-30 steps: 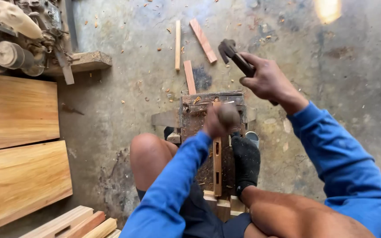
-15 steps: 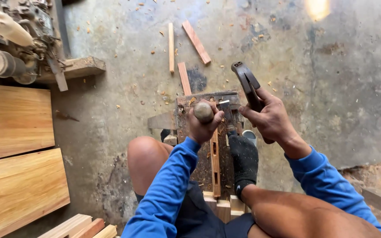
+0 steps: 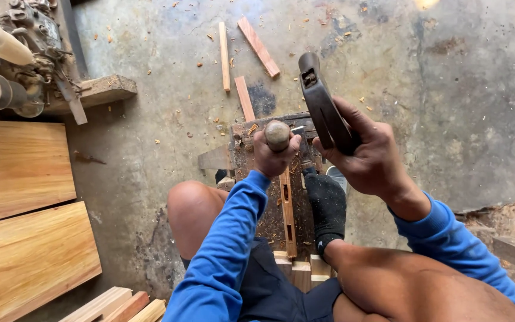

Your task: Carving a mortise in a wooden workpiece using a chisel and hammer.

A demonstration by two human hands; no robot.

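Note:
My left hand (image 3: 273, 156) grips a chisel with a round wooden handle (image 3: 277, 134), held upright over a narrow wooden strip (image 3: 287, 216) that has small slots cut in it. The strip lies on a dark, worn work block (image 3: 247, 156). My right hand (image 3: 369, 156) holds a dark hammer (image 3: 321, 106) raised just right of the chisel, its head pointing away from me. My foot in a black sock (image 3: 327, 206) rests on the block beside the strip. Both arms wear blue sleeves.
Several loose wood strips (image 3: 257, 46) and chips lie on the concrete floor ahead. Wide varnished boards (image 3: 20, 209) lie at the left, with a machine (image 3: 13, 56) at the top left. Short wood offcuts (image 3: 120, 305) sit near my left knee.
The right hand swung the hammer from far right in toward the chisel, and it now stands raised close beside the handle. The left hand stayed on the chisel.

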